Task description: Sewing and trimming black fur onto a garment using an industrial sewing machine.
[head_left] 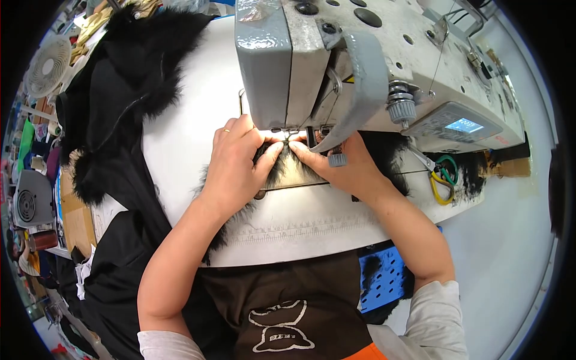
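Observation:
Under the head of a grey and white sewing machine (264, 66) lies a piece of black fur fabric (277, 171), at the presser foot. My left hand (235, 159) grips its edge from the left, thumb and fingers pinched together. From the right, my right hand (345, 165) pinches the same fur, its thumb close to the left thumb; its fingers are partly hidden by the machine's curved guard (360, 78). More black fur (387, 159) spreads behind the right wrist.
A black fur-trimmed garment (120, 90) drapes over the table's left side. Scissors (442, 180) with yellow and green handles lie at the right. A ruler scale (282, 233) runs along the front edge. A blue perforated pedal (384, 279) is below, and a fan (48, 65) stands far left.

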Demonstrator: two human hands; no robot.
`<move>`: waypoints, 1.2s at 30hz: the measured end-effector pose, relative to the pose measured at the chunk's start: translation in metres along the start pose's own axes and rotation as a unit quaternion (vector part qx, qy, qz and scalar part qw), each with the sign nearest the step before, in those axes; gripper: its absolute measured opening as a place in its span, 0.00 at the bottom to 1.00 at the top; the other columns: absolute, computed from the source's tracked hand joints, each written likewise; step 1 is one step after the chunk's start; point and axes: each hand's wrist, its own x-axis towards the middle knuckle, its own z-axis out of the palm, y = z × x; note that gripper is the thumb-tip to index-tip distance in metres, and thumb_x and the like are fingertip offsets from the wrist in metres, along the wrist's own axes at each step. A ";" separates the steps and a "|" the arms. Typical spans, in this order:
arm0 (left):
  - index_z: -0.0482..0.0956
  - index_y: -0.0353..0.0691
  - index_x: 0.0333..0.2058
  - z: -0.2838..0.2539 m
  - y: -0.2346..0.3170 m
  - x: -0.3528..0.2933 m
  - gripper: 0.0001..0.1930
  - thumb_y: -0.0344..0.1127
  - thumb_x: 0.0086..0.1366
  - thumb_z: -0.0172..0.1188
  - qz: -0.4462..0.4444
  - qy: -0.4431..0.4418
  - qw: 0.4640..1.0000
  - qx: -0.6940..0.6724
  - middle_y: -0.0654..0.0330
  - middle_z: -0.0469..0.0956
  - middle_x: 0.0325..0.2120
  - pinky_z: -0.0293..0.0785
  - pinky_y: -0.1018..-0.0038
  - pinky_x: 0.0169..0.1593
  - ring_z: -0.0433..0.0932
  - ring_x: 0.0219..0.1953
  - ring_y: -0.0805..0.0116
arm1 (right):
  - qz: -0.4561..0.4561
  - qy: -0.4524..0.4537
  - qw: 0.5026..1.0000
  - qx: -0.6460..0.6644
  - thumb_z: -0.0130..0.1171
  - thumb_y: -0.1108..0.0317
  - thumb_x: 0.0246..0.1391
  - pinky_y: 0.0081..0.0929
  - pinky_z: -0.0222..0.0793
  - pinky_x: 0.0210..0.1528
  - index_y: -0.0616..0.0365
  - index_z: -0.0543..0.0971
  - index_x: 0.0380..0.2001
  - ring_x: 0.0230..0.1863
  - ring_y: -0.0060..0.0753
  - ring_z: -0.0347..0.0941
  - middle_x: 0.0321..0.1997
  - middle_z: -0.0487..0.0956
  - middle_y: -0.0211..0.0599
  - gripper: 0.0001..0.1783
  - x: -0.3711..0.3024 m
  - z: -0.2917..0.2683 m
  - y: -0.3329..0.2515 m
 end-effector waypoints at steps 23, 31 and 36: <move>0.81 0.36 0.37 0.001 -0.003 0.009 0.07 0.29 0.63 0.69 -0.046 -0.028 0.996 -0.070 0.56 0.75 0.40 0.70 0.59 0.53 0.74 0.45 0.53 | -0.072 -0.091 0.960 -0.256 0.66 0.65 0.67 0.38 0.76 0.64 0.61 0.80 0.59 0.62 0.40 0.79 0.62 0.83 0.41 0.20 0.013 -0.003 0.035; 0.78 0.36 0.32 0.003 -0.005 0.011 0.08 0.29 0.61 0.70 -0.099 -0.044 0.991 -0.082 0.56 0.75 0.38 0.69 0.59 0.53 0.74 0.45 0.53 | 0.043 -0.188 0.981 0.003 0.46 0.55 0.78 0.45 0.64 0.79 0.60 0.67 0.72 0.75 0.43 0.67 0.75 0.71 0.41 0.28 0.018 0.011 0.117; 0.78 0.36 0.31 0.002 -0.002 0.011 0.08 0.29 0.61 0.70 -0.070 -0.011 0.995 -0.066 0.57 0.77 0.39 0.69 0.59 0.53 0.75 0.46 0.54 | 0.046 -0.227 0.928 -0.293 0.57 0.54 0.72 0.36 0.70 0.72 0.49 0.76 0.68 0.69 0.38 0.75 0.70 0.78 0.32 0.25 0.021 -0.010 0.026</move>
